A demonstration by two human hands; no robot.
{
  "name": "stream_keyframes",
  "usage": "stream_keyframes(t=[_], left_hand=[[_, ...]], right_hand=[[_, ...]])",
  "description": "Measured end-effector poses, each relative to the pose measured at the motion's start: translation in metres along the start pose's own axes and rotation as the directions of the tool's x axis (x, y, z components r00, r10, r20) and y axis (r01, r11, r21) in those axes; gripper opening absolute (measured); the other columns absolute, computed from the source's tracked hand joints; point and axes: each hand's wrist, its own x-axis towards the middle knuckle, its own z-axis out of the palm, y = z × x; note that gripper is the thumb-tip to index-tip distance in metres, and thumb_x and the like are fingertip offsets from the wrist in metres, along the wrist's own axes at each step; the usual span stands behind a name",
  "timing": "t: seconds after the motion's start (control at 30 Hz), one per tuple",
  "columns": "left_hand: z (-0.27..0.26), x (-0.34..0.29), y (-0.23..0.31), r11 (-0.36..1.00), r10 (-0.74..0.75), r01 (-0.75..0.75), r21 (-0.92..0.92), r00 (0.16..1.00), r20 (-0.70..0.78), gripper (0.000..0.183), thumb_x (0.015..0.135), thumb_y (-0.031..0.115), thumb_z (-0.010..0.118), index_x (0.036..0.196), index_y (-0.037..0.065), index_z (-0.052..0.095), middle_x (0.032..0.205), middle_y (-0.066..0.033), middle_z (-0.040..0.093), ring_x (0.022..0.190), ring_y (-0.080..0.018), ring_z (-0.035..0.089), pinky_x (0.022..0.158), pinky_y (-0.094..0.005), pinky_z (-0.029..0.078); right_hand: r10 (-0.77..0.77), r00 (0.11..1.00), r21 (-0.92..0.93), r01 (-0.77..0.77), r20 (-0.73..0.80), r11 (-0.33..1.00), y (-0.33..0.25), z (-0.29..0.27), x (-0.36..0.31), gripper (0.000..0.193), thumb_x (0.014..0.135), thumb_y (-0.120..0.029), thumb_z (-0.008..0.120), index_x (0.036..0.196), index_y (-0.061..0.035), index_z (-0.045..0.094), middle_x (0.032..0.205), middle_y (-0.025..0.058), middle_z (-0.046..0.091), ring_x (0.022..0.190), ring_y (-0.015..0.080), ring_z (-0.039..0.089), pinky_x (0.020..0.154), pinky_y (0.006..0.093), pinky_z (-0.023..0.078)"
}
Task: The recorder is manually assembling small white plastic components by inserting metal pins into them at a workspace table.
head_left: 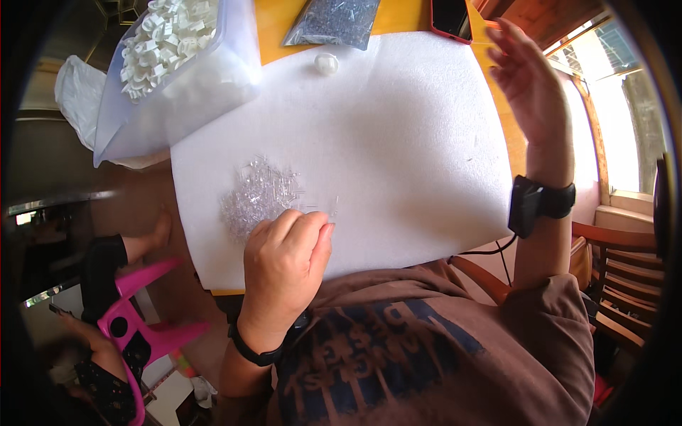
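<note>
My left hand (288, 252) is closed, its thumb and fingers pressed together low over a white foam sheet (426, 142). What it pinches, if anything, is too small or hidden to name. Just left of and beyond it lies a loose pile of thin clear plastic pins (261, 192). A few stray slivers rest by the fingertips. My right hand (526, 85) is raised past the sheet's right edge, fingers apart and holding nothing, near a red-edged phone (452, 20). A small white plastic piece (326, 64) sits alone toward the far side of the sheet.
A translucent bin (177, 106) of white plastic parts (167, 42) stands at far left, beside a white plastic bag (79, 99). A bag of small clear pieces (332, 23) lies on the yellow table (273, 28). Another person sits at lower left by a pink chair (138, 319).
</note>
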Motion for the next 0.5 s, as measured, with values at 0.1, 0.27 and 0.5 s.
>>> stream_keyframes(t=[0.1,0.27,0.5], left_hand=[[0.011,0.006,0.0,0.981,0.052,-0.06,0.185,0.997,0.048,0.012,0.076,0.009,0.07,0.077,0.006,0.058,0.07,-0.0065,0.054,0.062,-0.0256,0.055,0.061,-0.0373,0.043],[0.027,0.004,-0.001,0.962,0.022,-0.046,0.269,0.996,0.089,0.016,0.073,0.008,0.07,0.073,0.007,0.054,0.072,-0.0084,0.055,0.067,-0.0294,0.055,0.065,-0.0392,0.044],[0.023,0.007,0.001,0.97,0.027,-0.043,0.237,0.997,0.072,0.015,0.072,0.005,0.069,0.074,0.006,0.055,0.072,-0.0089,0.056,0.066,-0.0311,0.055,0.062,-0.0402,0.044]], right_hand=[[0.084,0.994,-0.569,-0.028,0.073,0.822,0.023,0.087,0.0,0.041,0.088,-0.027,0.065,0.119,-0.0014,0.06,0.108,0.0086,0.066,0.095,0.0149,0.062,0.08,0.0271,0.049],[-0.047,0.932,-0.908,0.361,0.359,0.214,0.07,0.128,0.011,0.038,0.084,-0.024,0.067,0.112,0.0013,0.061,0.102,0.0171,0.063,0.094,0.0292,0.062,0.082,0.0362,0.05],[-0.078,0.874,-0.878,0.477,0.479,-0.046,0.107,0.13,0.035,0.037,0.082,-0.025,0.067,0.11,-0.0026,0.061,0.099,0.0162,0.062,0.093,0.0321,0.062,0.081,0.0395,0.051]])
